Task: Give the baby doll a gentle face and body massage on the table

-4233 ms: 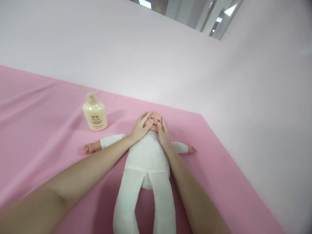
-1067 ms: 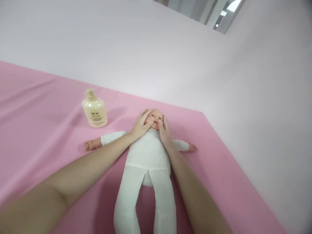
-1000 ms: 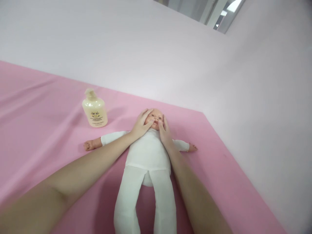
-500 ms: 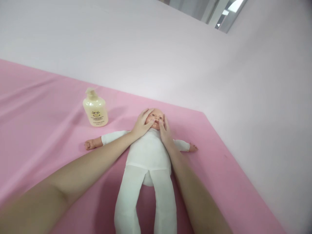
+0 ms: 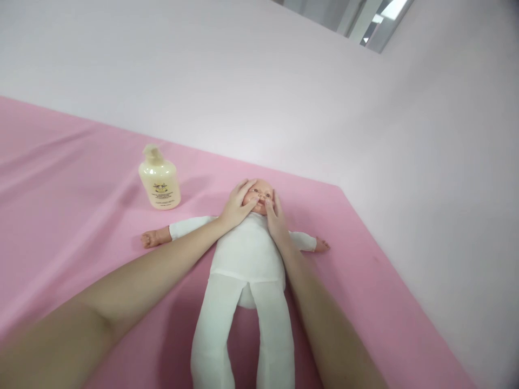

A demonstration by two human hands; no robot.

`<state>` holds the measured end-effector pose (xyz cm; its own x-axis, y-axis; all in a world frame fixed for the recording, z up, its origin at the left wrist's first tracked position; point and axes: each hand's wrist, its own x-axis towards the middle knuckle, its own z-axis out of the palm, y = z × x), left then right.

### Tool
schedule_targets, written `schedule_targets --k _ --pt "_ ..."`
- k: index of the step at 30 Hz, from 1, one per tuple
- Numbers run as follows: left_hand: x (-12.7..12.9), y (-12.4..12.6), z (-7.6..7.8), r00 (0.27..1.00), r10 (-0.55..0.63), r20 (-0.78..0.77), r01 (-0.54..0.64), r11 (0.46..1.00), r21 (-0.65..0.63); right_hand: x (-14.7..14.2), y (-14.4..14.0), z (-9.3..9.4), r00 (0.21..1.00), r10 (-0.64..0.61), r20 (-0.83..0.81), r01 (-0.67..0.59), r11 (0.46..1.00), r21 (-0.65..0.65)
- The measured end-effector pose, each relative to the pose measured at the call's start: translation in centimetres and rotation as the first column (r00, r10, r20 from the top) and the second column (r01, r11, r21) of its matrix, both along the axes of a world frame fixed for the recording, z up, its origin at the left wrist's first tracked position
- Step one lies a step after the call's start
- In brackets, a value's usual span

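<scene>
While left hand (image 5: pixel 236 209) and right hand (image 5: pixel 278 220) — open, curved — partly mask the cheeks of one doll (image 5: pixel 248 248), one pump bottle (image 5: pixel 161 185) stands upright nearby, on pink cloth (image 5: pixel 73 183).

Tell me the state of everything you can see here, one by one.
Doll: lying on its back, face up, eyes open, arms spread, dressed in white.
Left hand: open, laid against the doll's cheek, thumb by its mouth.
Right hand: open, against the other cheek, thumb by the mouth.
Bottle: upright, pump on top; fill level unclear.
Pink cloth: spread out, creased at picture left.
</scene>
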<state>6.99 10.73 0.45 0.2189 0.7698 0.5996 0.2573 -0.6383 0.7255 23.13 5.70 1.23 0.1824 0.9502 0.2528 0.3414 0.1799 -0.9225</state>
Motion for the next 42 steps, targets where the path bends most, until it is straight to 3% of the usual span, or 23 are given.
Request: schedule_targets --k 22,33,42 --pt "0.2 0.0 0.1 1.0 -0.005 -0.001 0.005 1.0 0.006 0.2 0.1 -0.2 1.0 -0.012 0.004 0.012 1.0 -0.007" --pt "0.3 0.2 0.5 1.0 -0.02 -0.012 0.02 1.0 0.016 0.2 -0.6 1.2 1.0 -0.005 0.022 0.006 0.999 -0.037" --pt "0.5 0.6 -0.2 1.0 -0.012 0.005 0.012 1.0 0.006 0.4 -0.5 0.7 1.0 0.005 -0.008 -0.005 1.0 -0.021"
